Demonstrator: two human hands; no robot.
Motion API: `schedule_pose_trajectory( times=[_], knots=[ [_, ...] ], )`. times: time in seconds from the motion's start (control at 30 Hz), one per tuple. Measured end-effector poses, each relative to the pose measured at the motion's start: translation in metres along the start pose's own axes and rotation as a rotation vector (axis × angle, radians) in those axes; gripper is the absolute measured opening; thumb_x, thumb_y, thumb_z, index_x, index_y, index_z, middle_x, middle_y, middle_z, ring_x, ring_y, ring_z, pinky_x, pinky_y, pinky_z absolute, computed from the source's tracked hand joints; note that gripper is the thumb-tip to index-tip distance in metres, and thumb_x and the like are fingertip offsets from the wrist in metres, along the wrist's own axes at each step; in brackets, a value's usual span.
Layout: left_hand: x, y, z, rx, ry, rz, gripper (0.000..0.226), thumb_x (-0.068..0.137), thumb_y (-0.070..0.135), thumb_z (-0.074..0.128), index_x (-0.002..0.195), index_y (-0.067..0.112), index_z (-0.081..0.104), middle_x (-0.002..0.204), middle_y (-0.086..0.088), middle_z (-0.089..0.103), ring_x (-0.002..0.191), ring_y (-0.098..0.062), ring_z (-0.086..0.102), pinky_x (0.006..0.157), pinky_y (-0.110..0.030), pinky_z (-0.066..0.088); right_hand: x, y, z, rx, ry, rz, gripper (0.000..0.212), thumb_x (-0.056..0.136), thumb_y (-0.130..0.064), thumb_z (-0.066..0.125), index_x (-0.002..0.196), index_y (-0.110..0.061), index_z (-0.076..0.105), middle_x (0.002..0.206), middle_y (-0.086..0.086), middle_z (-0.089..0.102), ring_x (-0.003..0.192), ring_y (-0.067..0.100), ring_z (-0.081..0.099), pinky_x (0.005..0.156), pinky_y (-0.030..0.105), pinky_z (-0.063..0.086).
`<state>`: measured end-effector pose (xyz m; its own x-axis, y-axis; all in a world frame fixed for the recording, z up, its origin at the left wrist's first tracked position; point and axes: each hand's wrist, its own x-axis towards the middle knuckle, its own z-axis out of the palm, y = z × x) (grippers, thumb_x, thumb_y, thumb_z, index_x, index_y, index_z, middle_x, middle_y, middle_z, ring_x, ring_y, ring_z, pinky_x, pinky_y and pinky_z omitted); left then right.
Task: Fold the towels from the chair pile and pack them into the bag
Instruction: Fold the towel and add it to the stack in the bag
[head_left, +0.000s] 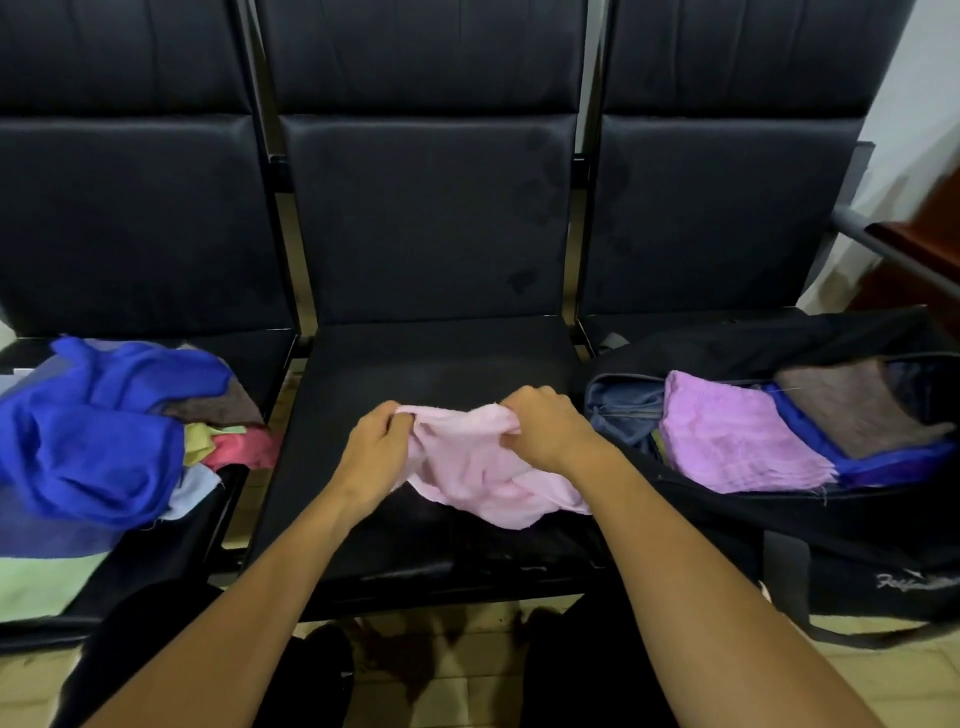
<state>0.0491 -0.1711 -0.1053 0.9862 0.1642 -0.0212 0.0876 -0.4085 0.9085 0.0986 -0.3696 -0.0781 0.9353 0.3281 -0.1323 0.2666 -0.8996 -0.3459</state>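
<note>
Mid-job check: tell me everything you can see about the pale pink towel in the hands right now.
The pale pink towel is a soft, terry-looking cloth, still crumpled and unfolded. It lies on the middle chair seat, with its lower part bunched towards the front edge. The left hand and the right hand each pinch its upper edge, holding that edge slightly raised and stretched between them. It lies apart from the loose pile on the left seat and the open black bag on the right.
</note>
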Motion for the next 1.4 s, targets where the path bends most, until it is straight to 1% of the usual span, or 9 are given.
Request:
schedule_pose_trajectory(
  times=[0.17,0.3,0.4,0.63,0.77,0.93,1.13,1.3,1.4],
  knots=[
    [-0.016,0.015,-0.027,0.177,0.044,0.401,0.038,0.094,0.033,0.037,0.081,0.004,0.057,0.081,-0.008,0.055,0.069,-0.016,0.053,0.062,-0.030,0.044,-0.020,0.000,-0.012,0.171,0.162,-0.041,0.023,0.088,0.003,0.044,0.095,-0.006,0.064,0.094,0.008,0.049,0.089,0.034,0.056,0.071,0.039,0.045],
    [-0.027,0.040,-0.051,0.161,-0.089,0.415,0.067,0.090,0.061,0.039,0.086,-0.003,0.059,0.073,-0.017,0.056,0.068,-0.031,0.052,0.063,-0.045,0.045,-0.046,-0.009,-0.031,0.326,0.284,-0.093,0.028,0.087,0.007,0.040,0.066,-0.010,0.050,0.071,0.003,0.051,0.071,0.024,0.048,0.058,0.034,0.034],
    [-0.041,0.073,-0.070,0.243,-0.225,0.422,0.070,0.083,0.070,0.051,0.074,0.001,0.058,0.063,0.000,0.050,0.058,-0.011,0.044,0.058,-0.033,0.039,-0.065,-0.019,-0.059,0.348,0.329,-0.105,0.035,0.085,0.006,0.041,0.058,-0.016,0.040,0.060,-0.001,0.047,0.064,0.021,0.041,0.057,0.033,0.032],
    [-0.072,0.158,-0.133,0.909,-0.351,0.324,0.029,0.076,0.042,0.067,0.074,0.013,0.061,0.075,-0.005,0.064,0.067,-0.023,0.059,0.060,-0.033,0.046,-0.131,-0.058,-0.157,0.191,0.246,-0.128,0.030,0.092,-0.006,0.043,0.062,-0.007,0.047,0.070,0.009,0.055,0.065,0.023,0.047,0.057,0.032,0.037],
    [-0.102,0.205,-0.168,0.773,-0.274,0.477,0.032,0.090,0.021,0.063,0.059,0.018,0.056,0.060,0.009,0.056,0.057,-0.010,0.048,0.059,-0.027,0.042,-0.178,-0.079,-0.211,0.069,0.147,-0.182,0.049,0.092,-0.049,0.060,0.080,-0.002,0.068,0.078,0.011,0.067,0.065,0.022,0.055,0.062,0.034,0.045],
    [-0.134,0.253,-0.204,0.509,-0.271,0.539,0.031,0.086,-0.010,0.053,0.083,0.013,0.073,0.070,0.010,0.067,0.064,-0.002,0.055,0.062,-0.029,0.047,-0.211,-0.104,-0.267,-0.014,0.226,-0.258,0.041,0.097,-0.037,0.061,0.062,-0.016,0.058,0.066,0.000,0.058,0.060,0.016,0.049,0.057,0.025,0.038],
    [-0.129,0.267,-0.210,0.200,-0.263,0.431,0.017,0.082,0.023,0.071,0.098,0.017,0.076,0.092,-0.006,0.075,0.081,-0.017,0.068,0.070,-0.033,0.052,-0.204,-0.104,-0.273,0.184,0.186,-0.231,0.047,0.099,-0.049,0.051,0.074,-0.015,0.070,0.059,-0.010,0.059,0.056,0.008,0.052,0.059,0.021,0.039],
    [-0.107,0.253,-0.205,0.549,-0.455,0.172,0.027,0.077,0.033,0.080,0.096,0.014,0.073,0.088,0.000,0.076,0.079,-0.019,0.074,0.070,-0.032,0.059,-0.179,-0.095,-0.255,-0.058,-0.157,-0.123,0.017,0.081,-0.043,0.078,0.089,-0.031,0.068,0.085,-0.008,0.075,0.076,0.012,0.072,0.070,0.026,0.056],
    [-0.080,0.238,-0.190,0.936,-0.434,0.116,0.033,0.075,0.033,0.083,0.100,0.016,0.071,0.094,-0.001,0.075,0.083,-0.020,0.073,0.079,-0.037,0.060,-0.137,-0.093,-0.233,-0.360,-0.033,-0.029,0.015,0.084,-0.020,0.070,0.095,-0.022,0.059,0.101,0.003,0.068,0.083,0.020,0.065,0.070,0.030,0.050]
  ],
)
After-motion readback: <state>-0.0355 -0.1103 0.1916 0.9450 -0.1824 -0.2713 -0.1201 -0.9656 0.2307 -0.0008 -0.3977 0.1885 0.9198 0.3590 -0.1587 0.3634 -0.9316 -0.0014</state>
